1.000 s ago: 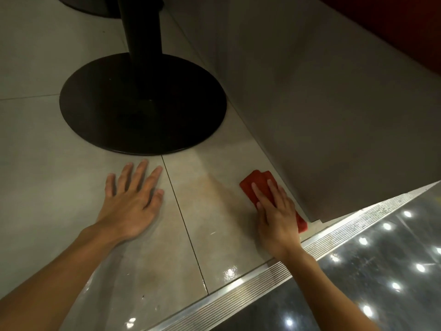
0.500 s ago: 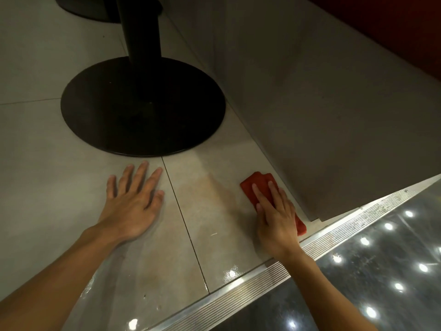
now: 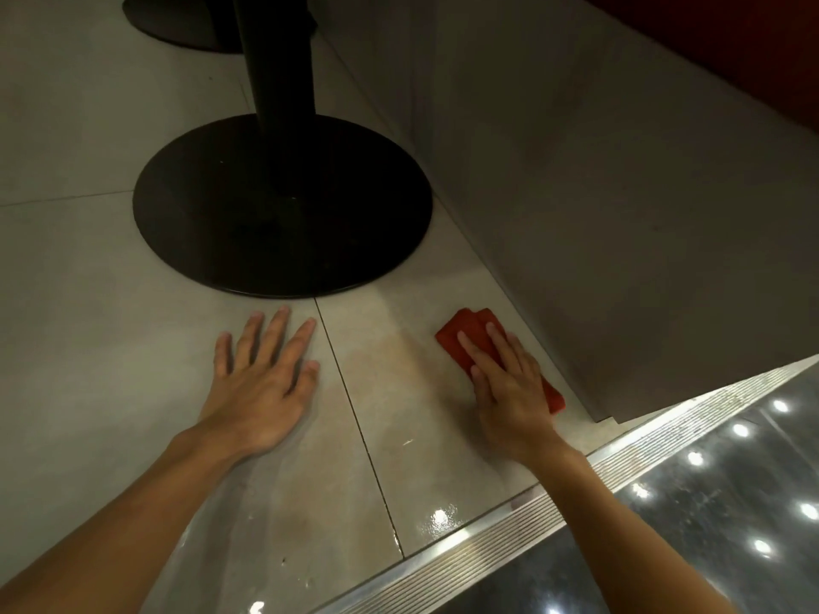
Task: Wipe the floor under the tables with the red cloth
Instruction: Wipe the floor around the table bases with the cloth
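A folded red cloth [image 3: 465,336] lies flat on the grey tiled floor [image 3: 79,303], close to the foot of a grey panel. My right hand [image 3: 509,383] presses down on it with straight fingers and covers its near half. My left hand [image 3: 261,378] rests flat on the floor, fingers spread, just in front of the black round table base [image 3: 283,206]. The tile between my hands shows a damp sheen.
A black table column [image 3: 277,59] rises from the round base, and a second dark base [image 3: 177,19] sits behind it. A grey panel [image 3: 598,170] walls off the right. A ribbed metal strip [image 3: 509,538] edges the tiles, with glossy dark floor [image 3: 731,502] beyond.
My right hand and the red cloth have shifted slightly away from me along the panel. My left hand stays planted on the floor. The view has moved a little.
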